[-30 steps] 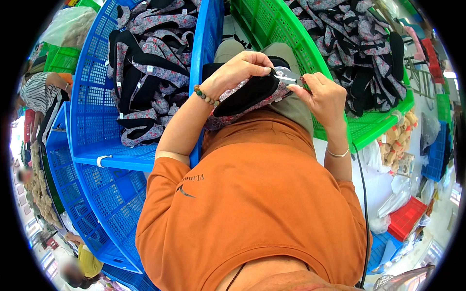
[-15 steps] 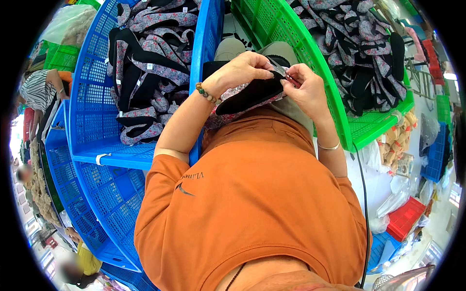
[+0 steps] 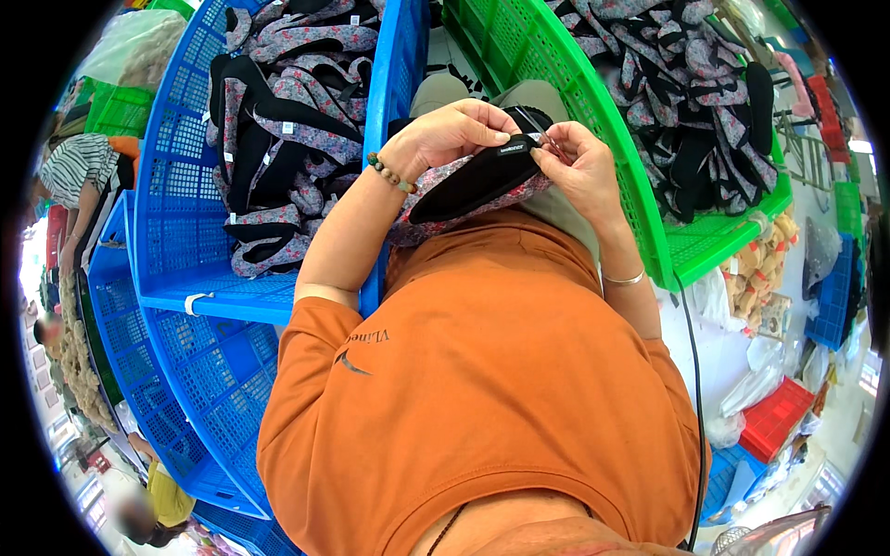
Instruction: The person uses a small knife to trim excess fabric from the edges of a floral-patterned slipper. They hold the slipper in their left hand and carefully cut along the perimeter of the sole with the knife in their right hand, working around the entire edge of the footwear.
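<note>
While both hands pinch the black pad [image 3: 482,176] (over lap), blue crate [image 3: 185,296] left, green crate [image 3: 649,213] right.

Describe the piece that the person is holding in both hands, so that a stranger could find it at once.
Between the blue crate and the green crate, just above the orange shirt, the left hand and right hand pinch one padded fabric piece. It is black inside with a floral edge, and, unlike the piled pieces in the crates, it is lifted alone.
</note>
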Action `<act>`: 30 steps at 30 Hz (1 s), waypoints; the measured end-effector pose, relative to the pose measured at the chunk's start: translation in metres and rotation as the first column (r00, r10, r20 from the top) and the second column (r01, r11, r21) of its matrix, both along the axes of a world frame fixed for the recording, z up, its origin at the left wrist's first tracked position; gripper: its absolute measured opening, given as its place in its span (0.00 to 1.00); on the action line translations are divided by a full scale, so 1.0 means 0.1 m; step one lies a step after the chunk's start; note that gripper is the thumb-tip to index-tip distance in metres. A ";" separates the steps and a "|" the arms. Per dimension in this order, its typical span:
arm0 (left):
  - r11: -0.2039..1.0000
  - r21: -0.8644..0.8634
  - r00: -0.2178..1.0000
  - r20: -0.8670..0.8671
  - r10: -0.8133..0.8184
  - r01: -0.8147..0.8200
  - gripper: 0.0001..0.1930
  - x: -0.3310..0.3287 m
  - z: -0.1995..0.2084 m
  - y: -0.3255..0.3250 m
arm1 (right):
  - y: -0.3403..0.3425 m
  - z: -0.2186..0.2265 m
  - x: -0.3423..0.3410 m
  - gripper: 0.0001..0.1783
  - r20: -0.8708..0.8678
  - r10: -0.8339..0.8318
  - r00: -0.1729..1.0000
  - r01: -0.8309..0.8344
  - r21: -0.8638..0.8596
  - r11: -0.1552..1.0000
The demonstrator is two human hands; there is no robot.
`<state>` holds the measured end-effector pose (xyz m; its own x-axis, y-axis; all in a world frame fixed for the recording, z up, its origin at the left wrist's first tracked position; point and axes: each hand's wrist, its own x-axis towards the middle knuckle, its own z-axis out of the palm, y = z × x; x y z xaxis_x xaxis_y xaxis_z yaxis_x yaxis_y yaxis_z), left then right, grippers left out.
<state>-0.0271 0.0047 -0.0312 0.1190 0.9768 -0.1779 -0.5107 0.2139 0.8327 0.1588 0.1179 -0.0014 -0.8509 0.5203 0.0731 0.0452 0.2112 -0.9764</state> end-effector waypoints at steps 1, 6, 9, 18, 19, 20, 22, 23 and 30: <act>1.000 0.003 1.000 -0.018 -0.005 0.005 0.12 0.00 -0.01 0.00 | 0.01 -0.03 -0.01 0.08 0.002 -0.012 1.000 0.012 0.012 1.000; 0.993 0.104 0.999 -0.009 -0.051 0.052 0.18 -0.02 -0.01 0.00 | 0.04 -0.11 -0.01 0.07 -0.001 -0.039 0.999 0.039 0.021 0.999; 0.990 0.117 0.997 0.022 -0.076 0.073 0.21 -0.01 0.02 0.00 | 0.05 -0.12 0.01 0.07 0.014 -0.042 0.999 0.042 -0.010 0.999; 0.995 0.036 0.929 -0.356 0.100 -0.094 0.10 0.05 0.10 -0.01 | 0.07 -0.20 0.04 0.07 -0.005 -0.060 0.998 0.060 -0.030 0.998; 0.991 0.053 0.885 -0.446 0.134 -0.123 0.07 0.07 0.12 0.00 | 0.08 -0.21 0.05 0.07 -0.002 -0.065 0.998 0.065 -0.023 0.998; 0.986 0.073 0.831 -0.530 0.167 -0.151 0.04 0.09 0.14 0.00 | 0.09 -0.23 0.05 0.07 0.000 -0.070 0.998 0.070 -0.017 0.997; 0.976 0.102 0.755 -0.620 0.215 -0.194 0.03 0.13 0.16 -0.01 | 0.10 -0.24 0.06 0.07 0.004 -0.078 0.997 0.078 0.003 0.997; 0.970 0.119 0.712 -0.661 0.238 -0.214 0.02 0.14 0.17 -0.01 | 0.10 -0.25 0.07 0.07 0.006 -0.081 0.997 0.081 0.015 0.997; 0.945 0.216 0.673 -0.664 0.326 -0.245 0.01 0.16 0.22 -0.04 | 0.11 -0.23 0.06 0.07 -0.009 -0.072 0.997 0.072 0.002 0.997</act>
<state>-0.0108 0.0009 -0.0094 -0.2833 0.9590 0.0049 0.1853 0.0497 0.9814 0.1650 0.1290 -0.0244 -0.8106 0.5798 0.0822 0.0513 0.2103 -0.9763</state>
